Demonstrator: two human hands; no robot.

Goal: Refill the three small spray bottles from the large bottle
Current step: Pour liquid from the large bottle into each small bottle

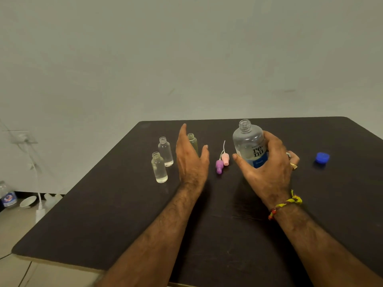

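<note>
Head view:
- Table [103, 235]: dark top, pale edge, set against a plain wall.
- Large bottle [249, 141]: clear, uncapped, upright, label reading "re-nu" over a blue band; stands right of centre on the table.
- Right hand [267, 166]: fingers and thumb curled round the large bottle's lower half; rings on two fingers, yellow-red thread band at the wrist.
- Left hand [191, 156]: fingers straight and together, thumb spread, palm facing right; holds nothing, just in front of the far small bottle.
- Near small bottle [159, 167]: clear, uncapped, upright, a little liquid at the bottom; left of the left hand.
- Middle small bottle [165, 151]: same kind, just behind the near one, a little liquid at the bottom.
- Far small bottle [193, 141]: uncapped, upright, partly hidden by the left hand; fill level cannot be told.
- Purple sprayer [219, 166] and pink sprayer [225, 158]: lying touching, between the two hands, thin tubes pointing away.
- Blue cap [322, 157]: on the table, right of the right hand, apart from it.
- Floor, lower left: a labelled bottle [7, 195] and a white bowl [28, 201].
</note>
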